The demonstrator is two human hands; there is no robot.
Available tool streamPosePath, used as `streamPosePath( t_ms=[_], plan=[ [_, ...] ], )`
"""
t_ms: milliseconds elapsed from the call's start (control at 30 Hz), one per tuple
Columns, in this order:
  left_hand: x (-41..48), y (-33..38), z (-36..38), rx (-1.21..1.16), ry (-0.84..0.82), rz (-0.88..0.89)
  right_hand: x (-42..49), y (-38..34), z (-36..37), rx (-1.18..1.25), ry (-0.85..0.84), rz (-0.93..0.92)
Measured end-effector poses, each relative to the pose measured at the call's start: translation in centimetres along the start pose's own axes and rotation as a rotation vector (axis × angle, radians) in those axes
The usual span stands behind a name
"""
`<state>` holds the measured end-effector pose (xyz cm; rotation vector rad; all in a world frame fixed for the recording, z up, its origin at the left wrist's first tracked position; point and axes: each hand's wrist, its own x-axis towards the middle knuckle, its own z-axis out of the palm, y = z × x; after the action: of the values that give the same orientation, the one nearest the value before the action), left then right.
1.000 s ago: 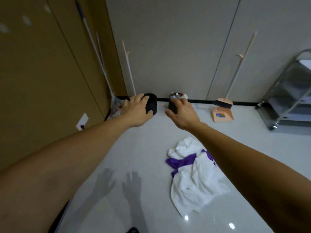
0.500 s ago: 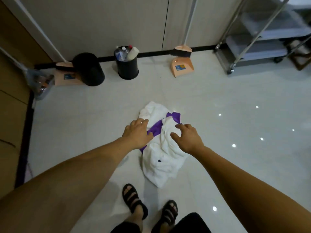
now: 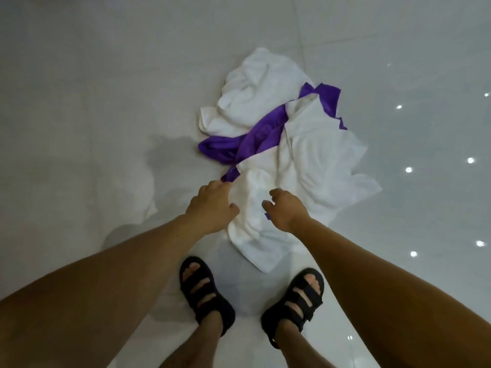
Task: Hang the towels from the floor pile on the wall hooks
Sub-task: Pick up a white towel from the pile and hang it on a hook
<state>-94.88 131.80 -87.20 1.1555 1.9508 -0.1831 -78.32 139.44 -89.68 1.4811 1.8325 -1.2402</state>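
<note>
on glossy floor, towel pile

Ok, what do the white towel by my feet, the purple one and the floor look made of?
White towel: matte, thick, softly rumpled, probably cotton terry. Purple towel: smoother with a slight sheen, maybe microfibre. Floor: glossy pale tile; it mirrors light spots and shows joint lines.
</note>
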Motion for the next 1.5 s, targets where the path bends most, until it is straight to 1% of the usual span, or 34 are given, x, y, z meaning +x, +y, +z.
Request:
streamPosePath(
  t_ms=[133, 233, 300, 400, 467, 600, 667, 733, 800, 900, 933, 967, 1000, 1067, 1133, 1167, 1200, 1233, 1300, 1367, 1433, 1467, 1500],
  plan=[
    [3.8, -3.2, 4.8, -0.058, 0.007, -0.016, 6.6, 1.1, 5.1, 0.047, -0.023, 0.049],
    [4.4, -5.7, 6.8, -0.083, -0.030, -0.044, 8.8, 0.9, 8.1, 0.163, -0.063, 0.120],
    [3.9, -7.0, 7.2, -0.097, -0.058, -0.073, 8.9, 0.4, 9.3, 0.156, -0.091, 0.155],
    [2.1, -8.1, 6.2, -0.115, -0.102, -0.103, 6.7, -0.7, 9.1, 0.143, -0.082, 0.120],
    [0.3, -7.9, 4.4, -0.125, -0.118, -0.098, 3.7, -1.6, 7.2, 0.233, -0.069, 0.082],
    [-4.0, -5.2, -2.1, -0.172, -0.120, -0.020, -4.0, -5.1, 0.2, 0.579, 0.000, 0.011],
    [-6.5, -3.3, -6.7, -0.229, -0.063, 0.062, -8.0, -8.1, -3.8, 0.646, -0.046, -0.110],
    [-9.0, -1.5, -12.1, -0.231, 0.044, 0.201, -11.6, -11.8, -7.8, 0.545, -0.104, -0.284],
    [-11.6, -0.4, -18.0, -0.113, 0.115, 0.336, -15.1, -15.7, -11.7, 0.331, -0.136, -0.431],
    [-15.6, 0.5, -26.8, 0.151, 0.142, 0.481, -20.1, -20.9, -16.8, 0.081, -0.087, -0.579],
    [-17.1, 0.8, -29.3, 0.181, 0.142, 0.486, -21.7, -22.3, -18.3, 0.021, -0.055, -0.614],
    [-18.6, 1.1, -31.7, 0.155, 0.142, 0.464, -23.1, -23.8, -19.7, -0.013, -0.014, -0.635],
    [-20.3, 1.3, -33.9, 0.075, 0.132, 0.409, -24.5, -25.1, -21.2, -0.018, 0.041, -0.649],
    [-23.4, 1.5, -37.8, -0.182, 0.139, 0.304, -27.1, -27.5, -23.9, 0.008, 0.191, -0.645],
    [-26.6, 1.7, -41.5, -0.404, 0.203, 0.238, -29.9, -29.7, -26.4, 0.020, 0.312, -0.590],
    [-28.3, 1.9, -43.2, -0.515, 0.207, 0.201, -31.4, -30.7, -27.5, 0.026, 0.331, -0.577],
    [-30.1, 2.0, -45.0, -0.608, 0.177, 0.157, -32.9, -31.8, -28.4, 0.021, 0.336, -0.584],
    [-31.9, 2.2, -46.6, -0.670, 0.110, 0.116, -34.4, -32.9, -29.1, 0.005, 0.342, -0.614],
    [-35.6, 2.5, -49.1, -0.619, -0.059, 0.075, -37.6, -35.2, -30.1, -0.024, 0.354, -0.693],
    [-39.2, 2.7, -51.1, -0.542, -0.154, 0.030, -40.8, -37.4, -30.9, -0.028, 0.362, -0.765],
    [-42.2, 2.5, -52.8, -0.568, -0.154, 0.008, -43.5, -39.1, -31.7, -0.043, 0.372, -0.824],
    [-43.6, 2.4, -53.5, -0.614, -0.102, 0.014, -44.6, -39.6, -32.1, -0.050, 0.363, -0.845],
    [-45.1, 2.4, -54.2, -0.672, -0.014, 0.028, -45.5, -39.9, -32.5, -0.057, 0.338, -0.855]
  ],
)
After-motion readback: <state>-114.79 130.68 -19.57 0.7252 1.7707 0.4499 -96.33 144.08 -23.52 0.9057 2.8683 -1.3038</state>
